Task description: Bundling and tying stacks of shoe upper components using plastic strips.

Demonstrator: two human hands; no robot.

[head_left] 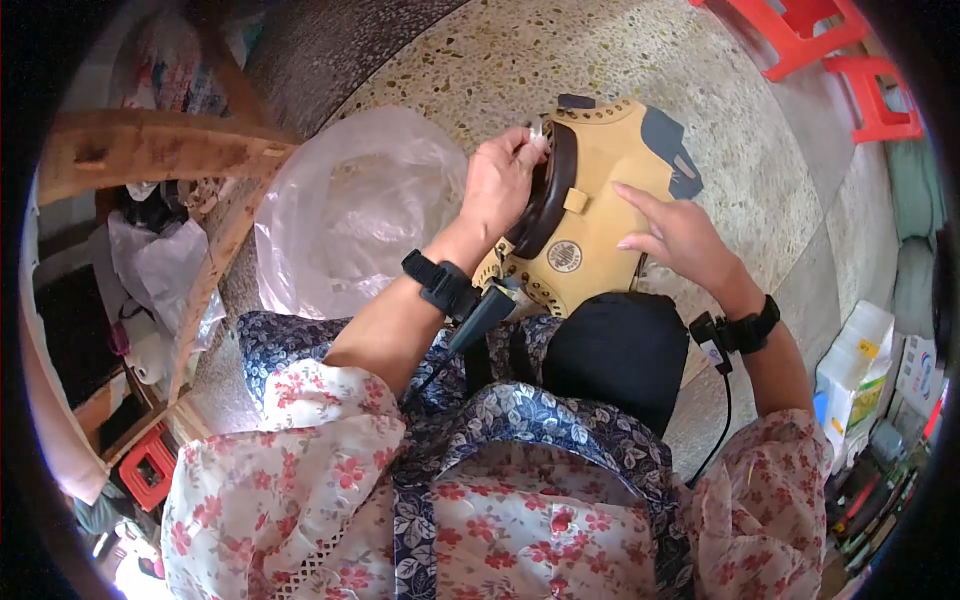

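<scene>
A speckled terrazzo floor [560, 60] fills the upper part of the view, seen from above by a seated person in a floral blouse and a blue patterned apron. To the left, a large clear plastic bag [350, 210] lies crumpled on the floor beside a wooden frame [160, 150]. Red plastic stools [820, 40] stand at the upper right, well apart from the work. On the person's lap rests a black cushion-like piece [620, 350], and just above it a tan leather shoe upper [600, 200] with a dark brown collar, black patches and rows of punched holes. The left hand [500, 185] is closed around the upper's left edge, fingertips pinching near the top. The right hand [675, 235] lies open, fingers spread flat on the upper's right side. Black wrist straps sit on both wrists.
</scene>
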